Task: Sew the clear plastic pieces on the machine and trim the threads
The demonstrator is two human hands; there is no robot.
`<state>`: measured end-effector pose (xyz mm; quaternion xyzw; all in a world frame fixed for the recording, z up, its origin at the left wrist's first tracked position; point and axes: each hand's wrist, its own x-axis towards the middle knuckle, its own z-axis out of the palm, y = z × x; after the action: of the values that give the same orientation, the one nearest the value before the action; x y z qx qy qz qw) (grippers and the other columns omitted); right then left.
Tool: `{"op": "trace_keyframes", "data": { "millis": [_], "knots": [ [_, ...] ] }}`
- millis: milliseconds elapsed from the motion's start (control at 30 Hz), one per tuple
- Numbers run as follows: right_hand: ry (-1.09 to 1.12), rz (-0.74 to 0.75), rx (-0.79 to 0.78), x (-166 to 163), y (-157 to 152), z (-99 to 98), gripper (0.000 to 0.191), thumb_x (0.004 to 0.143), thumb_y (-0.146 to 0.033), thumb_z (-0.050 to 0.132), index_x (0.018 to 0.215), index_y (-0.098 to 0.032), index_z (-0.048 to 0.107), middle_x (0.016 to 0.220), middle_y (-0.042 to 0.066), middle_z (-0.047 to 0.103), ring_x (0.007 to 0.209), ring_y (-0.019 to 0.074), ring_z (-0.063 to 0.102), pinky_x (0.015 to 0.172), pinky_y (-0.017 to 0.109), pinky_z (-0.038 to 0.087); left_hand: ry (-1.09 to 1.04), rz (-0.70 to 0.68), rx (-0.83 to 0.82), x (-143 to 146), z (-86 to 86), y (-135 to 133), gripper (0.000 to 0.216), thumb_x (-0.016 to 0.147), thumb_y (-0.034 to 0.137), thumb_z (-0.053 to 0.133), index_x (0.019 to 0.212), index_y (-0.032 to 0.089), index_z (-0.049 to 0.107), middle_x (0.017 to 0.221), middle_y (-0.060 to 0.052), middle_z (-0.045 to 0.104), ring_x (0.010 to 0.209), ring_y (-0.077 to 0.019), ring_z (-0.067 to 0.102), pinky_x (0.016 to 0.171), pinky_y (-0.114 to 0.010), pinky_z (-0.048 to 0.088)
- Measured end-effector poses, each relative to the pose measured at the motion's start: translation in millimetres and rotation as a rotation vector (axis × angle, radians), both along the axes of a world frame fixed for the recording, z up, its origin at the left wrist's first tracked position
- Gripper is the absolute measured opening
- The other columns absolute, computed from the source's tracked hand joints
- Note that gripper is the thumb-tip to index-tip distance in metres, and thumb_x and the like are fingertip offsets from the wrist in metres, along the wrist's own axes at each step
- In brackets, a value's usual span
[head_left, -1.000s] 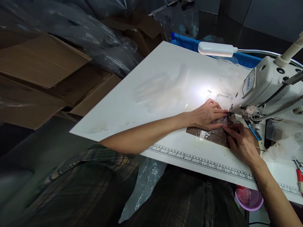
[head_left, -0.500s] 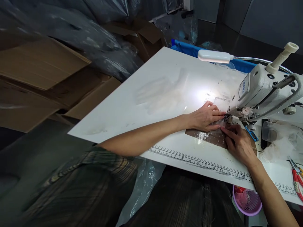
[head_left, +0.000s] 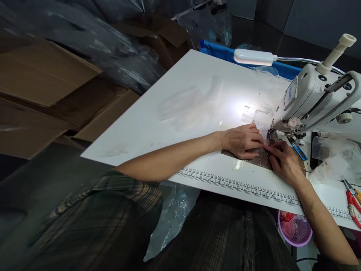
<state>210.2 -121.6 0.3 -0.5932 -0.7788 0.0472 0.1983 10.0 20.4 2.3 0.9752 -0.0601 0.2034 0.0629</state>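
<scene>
A white sewing machine (head_left: 306, 98) stands at the right of the table, its needle and presser foot just beyond my fingertips. A thin, see-through piece of material (head_left: 263, 130), with a small reddish mark, lies by the presser foot. My left hand (head_left: 244, 141) rests on the table left of the foot, fingers bent and drawn together at the material's near edge. My right hand (head_left: 284, 162) meets it from the right, thumb and forefinger closed at the same edge. Under both hands is a brown plate (head_left: 261, 160). The fingers hide most of the held edge.
A lamp (head_left: 254, 57) lights the white table (head_left: 175, 113). Blue thread snips (head_left: 299, 151), sheer scraps (head_left: 335, 154) and red-handled pliers (head_left: 351, 205) lie to the right. A ruler strip (head_left: 239, 186) runs along the front edge. Below hangs a purple basket (head_left: 296, 241); cardboard boxes (head_left: 47, 75) stand left.
My left hand has drawn back slightly from the needle and its fingers have curled in, uncovering the reddish mark. My right hand has barely moved. The view has shifted a little.
</scene>
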Motion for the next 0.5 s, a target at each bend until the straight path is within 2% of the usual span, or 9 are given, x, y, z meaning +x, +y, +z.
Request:
{"op": "trace_keyframes", "data": {
  "millis": [167,500],
  "knots": [
    [-0.003,0.0,0.034,-0.8,-0.1,-1.7,0.037,0.095,-0.023,0.047,0.121,-0.024,0.073,0.106,0.011,0.061,0.09,0.0228,0.061,0.082,0.04,0.058,0.046,0.01,0.038,-0.5,2.3,0.1,0.025,0.09,0.035,0.053,0.095,0.02,0.073,0.103,-0.008,0.075,0.083,-0.022,0.062,0.078,-0.038,0.045],
    [-0.034,0.028,0.066,0.6,1.7,-3.1,0.036,0.094,-0.02,0.048,0.12,-0.025,0.072,0.105,0.009,0.061,0.085,0.02,0.062,0.076,0.036,0.058,-0.04,0.045,0.003,0.2,2.0,-4.9,0.021,0.084,0.035,0.059,0.09,0.02,0.072,0.101,-0.006,0.076,0.077,-0.0202,0.06,0.077,-0.038,0.042]
  ]
}}
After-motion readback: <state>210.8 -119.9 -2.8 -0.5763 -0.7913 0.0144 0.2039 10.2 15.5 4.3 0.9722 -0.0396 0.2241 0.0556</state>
